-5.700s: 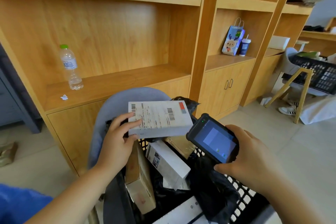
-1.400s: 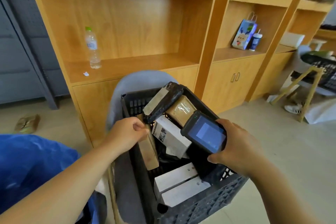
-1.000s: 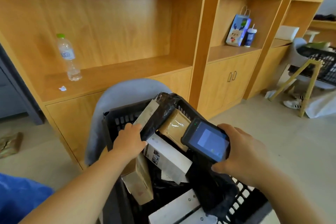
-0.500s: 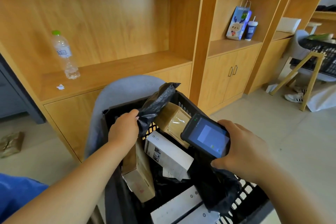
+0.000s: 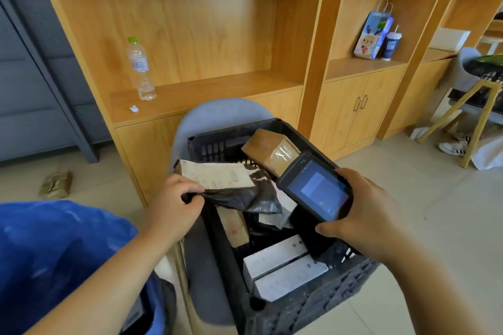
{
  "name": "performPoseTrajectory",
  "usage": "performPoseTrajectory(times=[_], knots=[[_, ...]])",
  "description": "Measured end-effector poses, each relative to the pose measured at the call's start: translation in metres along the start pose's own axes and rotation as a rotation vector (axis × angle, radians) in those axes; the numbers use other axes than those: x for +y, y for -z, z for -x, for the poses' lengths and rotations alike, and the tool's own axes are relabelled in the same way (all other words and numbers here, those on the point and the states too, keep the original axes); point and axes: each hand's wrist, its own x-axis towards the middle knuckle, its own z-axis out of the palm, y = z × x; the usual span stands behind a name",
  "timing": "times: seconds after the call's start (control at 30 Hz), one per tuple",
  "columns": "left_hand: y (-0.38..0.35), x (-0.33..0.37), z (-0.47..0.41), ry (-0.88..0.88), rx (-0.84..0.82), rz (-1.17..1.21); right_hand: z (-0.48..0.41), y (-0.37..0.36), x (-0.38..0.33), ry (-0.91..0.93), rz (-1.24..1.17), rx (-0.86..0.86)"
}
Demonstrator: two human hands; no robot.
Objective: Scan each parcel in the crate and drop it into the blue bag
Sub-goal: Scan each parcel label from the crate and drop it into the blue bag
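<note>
Shelves (image 5: 190,35) are filling everything beyond both hands, but the action's happening closer in. The bag (image 5: 54,253) is slumping low and to the left of the left hand (image 5: 174,207), and I can't tell how wide its mouth is gaping. The crate (image 5: 313,304) is sitting on a chair (image 5: 217,114) right below and between the two hands, holding a brown box (image 5: 272,148) beyond the right hand (image 5: 362,215) and white boxes (image 5: 280,261) under it. The mailer (image 5: 245,197) is the parcel being worked: it's hanging over the crate, stretching from the left hand towards the scanner (image 5: 315,190), label up. My worry is that this thing is floppy plastic being held by one edge only, so the label could be sagging or creasing and the scan might not be taking. The scanner is also sitting beside the label rather than over it, so the aim may be missing the barcode. If it's getting tossed before a read registers, that's an unscanned parcel going in the bag. And with the bag lying slack off to the left, a lazy drop could be landing on the floor instead. Pose-wise, the left hand is reaching forward with its fingers curling tight round the mailer's near edge, pinching the film. The right hand is wrapping round the scanner's lower end, thumb lying along the bottom edge, screen tilting up at the person.
</note>
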Motion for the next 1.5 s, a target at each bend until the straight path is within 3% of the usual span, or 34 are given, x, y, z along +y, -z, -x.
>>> performPoseTrajectory(times=[0.17, 0.33, 0.47, 0.73, 0.83, 0.93, 1.13, 1.5], knots=[[0.009, -0.012, 0.043, 0.085, 0.044, 0.07, 0.021, -0.007, -0.016, 0.036, -0.006, -0.035], [0.007, -0.013, 0.057, 0.105, 0.105, -0.042, 0.037, -0.011, -0.027, 0.051, -0.001, -0.052], [0.006, -0.018, 0.057, 0.266, 0.142, 0.052, 0.042, -0.011, -0.03, 0.049, -0.002, -0.057], [0.006, -0.016, 0.049, 0.533, -0.058, 0.271, 0.047, -0.009, -0.026, 0.029, 0.023, -0.067], [0.009, -0.015, 0.045, 0.693, -0.12, 0.552, 0.047, -0.009, -0.025, 0.032, 0.028, -0.07], [0.012, -0.011, 0.044, 0.759, -0.138, 0.646, 0.049, -0.009, -0.025, 0.033, 0.038, -0.069], [0.011, -0.006, 0.045, 0.768, -0.109, 0.761, 0.051, -0.006, -0.022, 0.033, 0.056, -0.081], [0.021, 0.003, 0.04, 0.469, 0.105, 0.639, 0.051, 0.007, -0.02, 0.033, 0.224, -0.143]])
